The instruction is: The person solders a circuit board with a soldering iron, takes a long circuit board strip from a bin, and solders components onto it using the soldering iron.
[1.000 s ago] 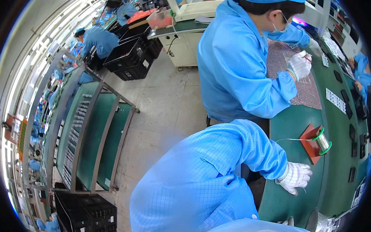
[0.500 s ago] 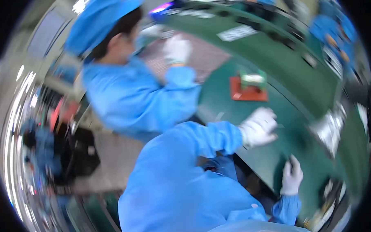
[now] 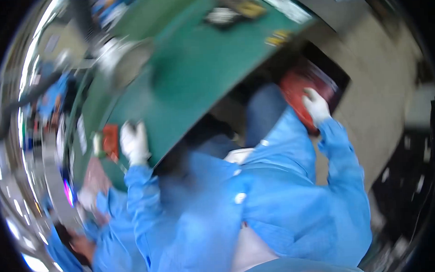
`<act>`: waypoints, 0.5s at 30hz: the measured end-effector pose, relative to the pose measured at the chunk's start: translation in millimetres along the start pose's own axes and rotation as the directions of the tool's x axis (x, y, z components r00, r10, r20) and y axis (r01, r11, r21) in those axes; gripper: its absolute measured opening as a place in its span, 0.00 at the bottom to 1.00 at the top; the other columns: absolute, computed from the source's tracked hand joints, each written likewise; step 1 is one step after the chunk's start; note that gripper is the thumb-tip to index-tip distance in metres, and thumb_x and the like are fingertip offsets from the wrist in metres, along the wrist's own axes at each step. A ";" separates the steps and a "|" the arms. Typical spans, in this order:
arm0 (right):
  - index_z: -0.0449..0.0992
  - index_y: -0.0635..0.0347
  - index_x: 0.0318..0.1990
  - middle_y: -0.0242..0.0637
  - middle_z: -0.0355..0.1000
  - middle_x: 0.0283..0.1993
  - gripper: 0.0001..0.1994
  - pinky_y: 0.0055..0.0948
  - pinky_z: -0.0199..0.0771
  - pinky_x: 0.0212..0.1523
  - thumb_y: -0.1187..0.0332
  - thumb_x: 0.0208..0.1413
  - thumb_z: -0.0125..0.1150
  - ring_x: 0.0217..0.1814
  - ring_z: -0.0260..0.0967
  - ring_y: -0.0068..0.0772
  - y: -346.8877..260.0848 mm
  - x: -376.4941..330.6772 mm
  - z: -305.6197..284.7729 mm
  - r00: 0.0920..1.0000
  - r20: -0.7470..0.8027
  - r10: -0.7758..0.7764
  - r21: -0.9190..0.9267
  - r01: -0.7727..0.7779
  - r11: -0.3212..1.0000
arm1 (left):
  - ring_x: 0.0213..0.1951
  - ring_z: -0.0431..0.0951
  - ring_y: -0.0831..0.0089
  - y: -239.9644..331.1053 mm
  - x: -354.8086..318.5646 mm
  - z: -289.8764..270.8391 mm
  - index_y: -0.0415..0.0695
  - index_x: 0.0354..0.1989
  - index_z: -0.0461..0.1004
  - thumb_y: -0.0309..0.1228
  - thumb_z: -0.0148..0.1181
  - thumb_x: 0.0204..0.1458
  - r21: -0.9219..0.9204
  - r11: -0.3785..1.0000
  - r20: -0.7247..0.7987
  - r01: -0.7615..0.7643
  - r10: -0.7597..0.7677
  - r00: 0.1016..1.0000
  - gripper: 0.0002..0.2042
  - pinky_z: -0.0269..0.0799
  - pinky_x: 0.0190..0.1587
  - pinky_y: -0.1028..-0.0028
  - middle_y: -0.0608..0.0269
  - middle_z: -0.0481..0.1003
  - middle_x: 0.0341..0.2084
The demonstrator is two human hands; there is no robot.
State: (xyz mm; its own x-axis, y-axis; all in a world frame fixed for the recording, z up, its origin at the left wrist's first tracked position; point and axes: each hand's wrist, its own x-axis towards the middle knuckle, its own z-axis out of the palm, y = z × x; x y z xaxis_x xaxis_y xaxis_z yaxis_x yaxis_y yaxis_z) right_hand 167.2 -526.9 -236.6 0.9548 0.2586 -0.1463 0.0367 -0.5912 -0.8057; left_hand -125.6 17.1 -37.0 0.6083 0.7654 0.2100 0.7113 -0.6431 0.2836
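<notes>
My left hand [image 3: 135, 141], in a white glove, is at the green table's edge with its fingers stretched and somewhat apart. Nothing shows clearly in it. Close to its fingertips stands a small red-based item [image 3: 111, 141] with a green and whitish part [image 3: 98, 144]. My right hand [image 3: 316, 106], also gloved in white, is off the table at my right side. Its fingers are partly spread over a red, round-edged object [image 3: 294, 84] beside a dark panel; blur hides whether they touch. I see no grip on it.
A silvery lamp-like head [image 3: 126, 62] on a dark arm hangs over the green table [image 3: 191, 70]. Blurred dark and yellow items [image 3: 239, 11] lie at the far end. A co-worker in blue [image 3: 113, 240] is at lower left. A black object [image 3: 406, 177] stands on the right.
The view has swung to the right. My right hand has left the table for the red object at my side. My left hand remains at the table, nearer the red-based item.
</notes>
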 end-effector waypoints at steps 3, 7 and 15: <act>0.76 0.50 0.52 0.50 0.76 0.46 0.18 0.40 0.72 0.53 0.60 0.54 0.51 0.50 0.74 0.51 50.0 -3.8 1.7 0.944 0.078 0.321 -0.333 -0.278 0.901 | 0.54 0.74 0.57 -7.1 -12.0 -0.2 0.34 0.56 0.68 0.44 0.56 0.59 -0.037 0.999 0.004 0.008 -0.008 1.000 0.25 0.67 0.56 0.65 0.45 0.74 0.51; 0.77 0.51 0.51 0.49 0.78 0.43 0.19 0.40 0.74 0.50 0.61 0.52 0.52 0.45 0.76 0.48 157.2 -50.4 6.1 0.855 -0.021 0.519 -0.196 -0.512 0.836 | 0.46 0.77 0.51 46.1 -17.7 -8.3 0.33 0.50 0.70 0.50 0.56 0.58 0.247 0.966 0.040 -0.071 0.064 0.997 0.27 0.71 0.49 0.60 0.44 0.77 0.43; 0.79 0.47 0.49 0.48 0.77 0.45 0.17 0.42 0.73 0.52 0.62 0.51 0.52 0.48 0.75 0.51 218.6 -9.4 24.0 0.843 -0.076 0.533 -0.150 -0.538 0.830 | 0.38 0.76 0.56 124.3 -41.9 16.0 0.32 0.51 0.69 0.50 0.53 0.61 0.232 0.949 0.019 -0.213 0.214 0.977 0.27 0.72 0.43 0.62 0.50 0.74 0.36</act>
State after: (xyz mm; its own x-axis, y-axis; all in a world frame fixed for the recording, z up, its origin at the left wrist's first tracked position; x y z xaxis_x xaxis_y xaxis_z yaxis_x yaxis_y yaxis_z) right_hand 159.2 -640.2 -425.2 0.8468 -0.1552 -0.5087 -0.4388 -0.7443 -0.5034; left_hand -57.0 -95.3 -25.5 0.7531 0.6093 0.2480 0.6274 -0.7787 0.0079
